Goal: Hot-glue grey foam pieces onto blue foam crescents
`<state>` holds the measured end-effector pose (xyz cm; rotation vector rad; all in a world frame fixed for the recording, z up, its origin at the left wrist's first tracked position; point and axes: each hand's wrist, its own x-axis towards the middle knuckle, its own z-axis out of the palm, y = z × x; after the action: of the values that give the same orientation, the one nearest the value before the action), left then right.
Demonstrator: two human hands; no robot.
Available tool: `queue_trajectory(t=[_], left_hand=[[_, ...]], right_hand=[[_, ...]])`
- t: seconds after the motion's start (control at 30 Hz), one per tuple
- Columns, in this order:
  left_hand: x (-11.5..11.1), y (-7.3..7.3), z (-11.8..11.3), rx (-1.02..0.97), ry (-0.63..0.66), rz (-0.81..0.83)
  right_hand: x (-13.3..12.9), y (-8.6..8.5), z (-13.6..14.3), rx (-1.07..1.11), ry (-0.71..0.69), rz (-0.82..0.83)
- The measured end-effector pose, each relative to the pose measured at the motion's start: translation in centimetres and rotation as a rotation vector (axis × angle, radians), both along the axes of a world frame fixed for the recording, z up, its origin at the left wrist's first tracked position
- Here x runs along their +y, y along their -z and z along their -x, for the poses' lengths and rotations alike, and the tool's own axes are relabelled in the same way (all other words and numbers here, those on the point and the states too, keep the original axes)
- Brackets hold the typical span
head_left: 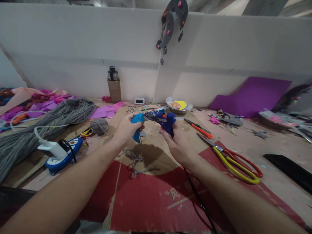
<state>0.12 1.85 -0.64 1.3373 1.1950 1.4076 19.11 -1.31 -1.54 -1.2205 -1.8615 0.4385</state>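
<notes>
Pinching the blue piece point(136, 135) between thumb and fingers, the left hand point(126, 128) has its grip closed near the centre of the frame; the right hand point(179, 144) wraps its grip round the handle of the glue gun point(166, 123), just right of centre, though I cannot tell how far the trigger is squeezed. With the nozzle this close to the left fingertips, I'd want them behind the felt-like edge, well off the hot tip; a light, even squeeze and a steady right wrist should suit so narrow a piece better than a hard push.

The gun points toward the left of the frame, its long axis nearly level and its handle slanting down; the blue piece curves like a crescent, its long axis mostly up and down, one tip toward the bottom of the frame.

Below the hands, loose yarn point(134, 159) lies on the cardboard point(143, 201); the cord point(195, 187) runs to the bottom edge; right of centre are the scissors point(220, 149); at left, a yarn ball point(99, 126) sits on the bench point(273, 139) beside a grey skein point(60, 118).
</notes>
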Motion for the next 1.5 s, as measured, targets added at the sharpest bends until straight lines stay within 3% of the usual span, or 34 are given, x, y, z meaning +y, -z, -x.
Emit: queue_trajectory(t=[0.7, 1.0, 1.23, 1.37, 1.5], left_hand=[[0.9, 0.3, 1.2, 0.039, -0.055, -0.064], [0.9, 0.8, 0.8, 0.064, -0.003, -0.041], [0.4, 0.4, 0.5, 0.115, -0.004, -0.052], [0.3, 0.3, 0.4, 0.076, 0.025, -0.046], [0.6, 0.5, 0.4, -0.018, 0.017, 0.008]], right_hand=[[-0.2, 0.2, 0.4, -0.027, -0.075, -0.003], [0.0, 0.2, 0.0, -0.008, -0.030, -0.015], [0.0, -0.3, -0.1, 0.003, 0.008, -0.030], [0.2, -0.5, -0.4, 0.094, 0.022, 0.000], [2.0, -0.2, -1.2, 0.440, -0.062, 0.224]])
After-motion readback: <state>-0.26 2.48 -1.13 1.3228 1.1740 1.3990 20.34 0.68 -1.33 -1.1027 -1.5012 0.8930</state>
